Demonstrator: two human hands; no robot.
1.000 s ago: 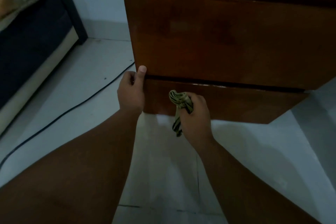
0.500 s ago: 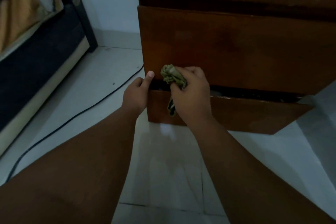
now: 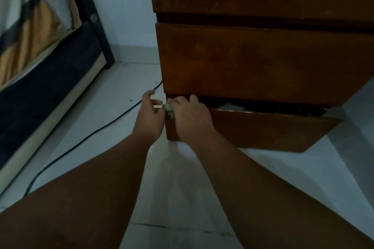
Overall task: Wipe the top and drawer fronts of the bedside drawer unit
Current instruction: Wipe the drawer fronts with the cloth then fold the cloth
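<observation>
Head camera is looking down at the white tiled floor (image 3: 182, 192), and open tiles are stretching wide in front of the tall brown wooden bedside drawer unit (image 3: 263, 56), which is standing at the right against the pale wall (image 3: 125, 6). On the left a dark-framed bed (image 3: 50, 91) is closing off that side. A thin black cable (image 3: 85, 139) is running across the tiles between the bed and the unit's left corner.

The unit's fronts are looking dark and glossy. Its bottom drawer (image 3: 263, 129) is standing ajar, its front jutting out past the drawer above. A dark gap is showing along its top, with something pale inside that is too dim to make out.

At that drawer's top left corner, the right hand (image 3: 190, 115) is gripping a small crumpled green cloth (image 3: 169, 110). Its fingers are curling over the cloth, knuckles up, pressing it on the corner edge. The left hand (image 3: 149, 117) is hovering just beside it off the unit's left side, fingers loose and spread, holding nothing. Its thumb is perhaps touching the cloth, though the dim view is making that hard to call. Both forearms (image 3: 91, 198) are reaching in from the bottom.
</observation>
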